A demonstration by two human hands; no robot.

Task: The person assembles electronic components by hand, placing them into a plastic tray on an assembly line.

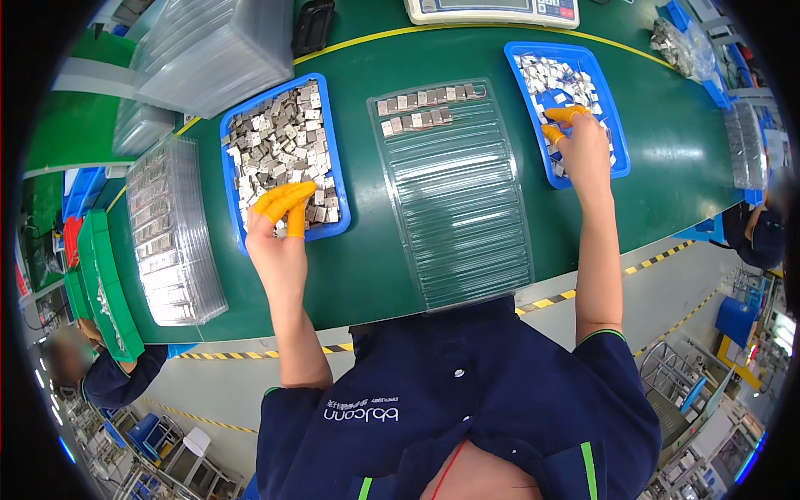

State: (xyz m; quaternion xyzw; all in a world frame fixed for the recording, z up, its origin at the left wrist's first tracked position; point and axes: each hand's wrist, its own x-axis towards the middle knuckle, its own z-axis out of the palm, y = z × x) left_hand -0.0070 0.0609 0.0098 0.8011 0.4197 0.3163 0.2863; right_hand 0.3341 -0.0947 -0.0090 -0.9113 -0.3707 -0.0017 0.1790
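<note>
My left hand (282,218), with yellow finger cots, is over the lower part of a blue tray (339,187) heaped with small silvery metal pieces (279,129). Its thumb meets the fingers; whatever lies between them is hidden. In another blue tray (618,146), my right hand (577,133) reaches among small white pieces (550,73), its cot-covered thumb and fingers apart. Between both trays lies a clear ribbed plastic tray (467,208). Small silver-and-white pieces (417,122) sit in its two far rows, the second row partly filled.
Stacked clear plastic trays (217,54) stand at the far left. Another stack (171,233), with pieces in it, is beside the left tray. A scale (492,10) and a black holder (313,25) are at the back. Green bins (108,283) line the left edge; other people work on both sides.
</note>
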